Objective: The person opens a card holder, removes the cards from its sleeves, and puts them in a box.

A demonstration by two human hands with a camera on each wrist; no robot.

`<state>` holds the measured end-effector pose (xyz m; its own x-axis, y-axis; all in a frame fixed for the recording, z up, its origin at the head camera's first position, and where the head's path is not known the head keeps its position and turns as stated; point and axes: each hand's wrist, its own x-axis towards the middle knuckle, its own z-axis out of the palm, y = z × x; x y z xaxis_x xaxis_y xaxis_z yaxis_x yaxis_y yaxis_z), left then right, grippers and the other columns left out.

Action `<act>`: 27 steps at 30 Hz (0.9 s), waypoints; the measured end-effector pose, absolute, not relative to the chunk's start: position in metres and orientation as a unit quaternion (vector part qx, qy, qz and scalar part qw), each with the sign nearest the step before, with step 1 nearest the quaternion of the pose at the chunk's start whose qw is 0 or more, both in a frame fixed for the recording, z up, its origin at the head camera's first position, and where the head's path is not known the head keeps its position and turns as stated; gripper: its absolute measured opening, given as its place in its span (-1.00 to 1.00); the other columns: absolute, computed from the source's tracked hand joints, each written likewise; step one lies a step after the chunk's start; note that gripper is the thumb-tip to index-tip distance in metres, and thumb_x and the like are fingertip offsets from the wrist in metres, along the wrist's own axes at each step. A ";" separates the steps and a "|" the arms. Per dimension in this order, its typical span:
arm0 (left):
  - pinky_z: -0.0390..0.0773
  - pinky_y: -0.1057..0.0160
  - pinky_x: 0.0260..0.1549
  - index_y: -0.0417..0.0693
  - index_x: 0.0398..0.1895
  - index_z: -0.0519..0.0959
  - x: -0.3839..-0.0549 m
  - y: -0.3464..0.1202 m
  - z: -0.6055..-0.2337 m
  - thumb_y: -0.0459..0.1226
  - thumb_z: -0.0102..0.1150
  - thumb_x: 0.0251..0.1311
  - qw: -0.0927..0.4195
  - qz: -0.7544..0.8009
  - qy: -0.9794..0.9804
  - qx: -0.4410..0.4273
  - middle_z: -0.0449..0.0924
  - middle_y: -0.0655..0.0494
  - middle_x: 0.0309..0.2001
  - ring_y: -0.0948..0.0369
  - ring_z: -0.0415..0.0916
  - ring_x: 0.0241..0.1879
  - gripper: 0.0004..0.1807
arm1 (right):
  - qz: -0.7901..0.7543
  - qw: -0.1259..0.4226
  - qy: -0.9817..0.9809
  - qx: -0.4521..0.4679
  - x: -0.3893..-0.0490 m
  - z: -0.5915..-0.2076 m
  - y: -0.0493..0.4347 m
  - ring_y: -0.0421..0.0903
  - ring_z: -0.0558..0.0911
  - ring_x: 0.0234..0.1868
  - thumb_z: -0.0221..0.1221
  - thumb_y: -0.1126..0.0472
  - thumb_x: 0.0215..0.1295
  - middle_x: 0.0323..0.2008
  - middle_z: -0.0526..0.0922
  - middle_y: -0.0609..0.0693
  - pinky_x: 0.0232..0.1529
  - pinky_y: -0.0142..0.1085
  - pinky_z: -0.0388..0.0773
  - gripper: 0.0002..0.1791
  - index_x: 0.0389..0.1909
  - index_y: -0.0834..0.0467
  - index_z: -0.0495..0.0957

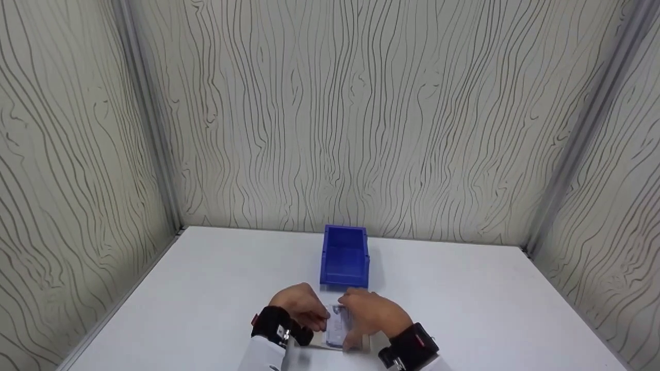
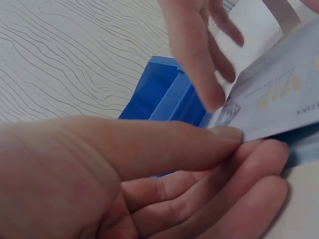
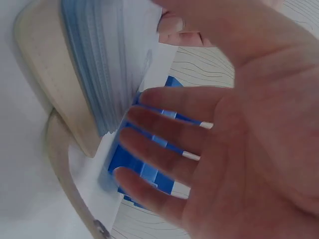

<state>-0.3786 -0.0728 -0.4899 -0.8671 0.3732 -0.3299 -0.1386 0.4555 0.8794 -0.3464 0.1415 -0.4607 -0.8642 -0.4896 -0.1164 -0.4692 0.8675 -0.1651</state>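
A pale grey card with gold VIP lettering [image 2: 279, 94] lies over a cream card holder [image 3: 47, 55] on the table. My left hand [image 1: 301, 307] pinches the card's edge between thumb and fingertips. Whether a clear sleeve covers the card there, I cannot tell. Bluish clear sleeves [image 3: 97, 69] stand stacked inside the holder, whose strap [image 3: 62, 167] with a metal snap hangs loose. Beside the holder's other edge is my right hand [image 1: 375, 312], its fingers spread and nearly straight. In the right wrist view those fingers are apart from the sleeves; the thumb's tip is out of sight.
Just beyond both hands sits a blue plastic bin [image 1: 344, 265] on the white table [image 1: 232, 273]. Wood-patterned panels [image 1: 330, 113] rise behind the table and along both sides. Black bands with cameras are worn on both wrists.
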 end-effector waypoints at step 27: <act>0.73 0.42 -0.46 -0.25 -0.39 0.82 -0.381 -0.075 -0.492 -0.35 0.45 0.16 0.252 0.511 0.818 0.080 0.81 0.04 -0.52 0.32 0.68 -0.59 -0.90 | -0.080 0.101 0.968 -0.216 -0.344 -0.458 0.140 -0.22 0.52 -0.32 0.75 -0.06 -0.19 -0.32 0.63 -0.17 -0.19 -0.25 0.63 -0.35 -0.07 0.12 0.76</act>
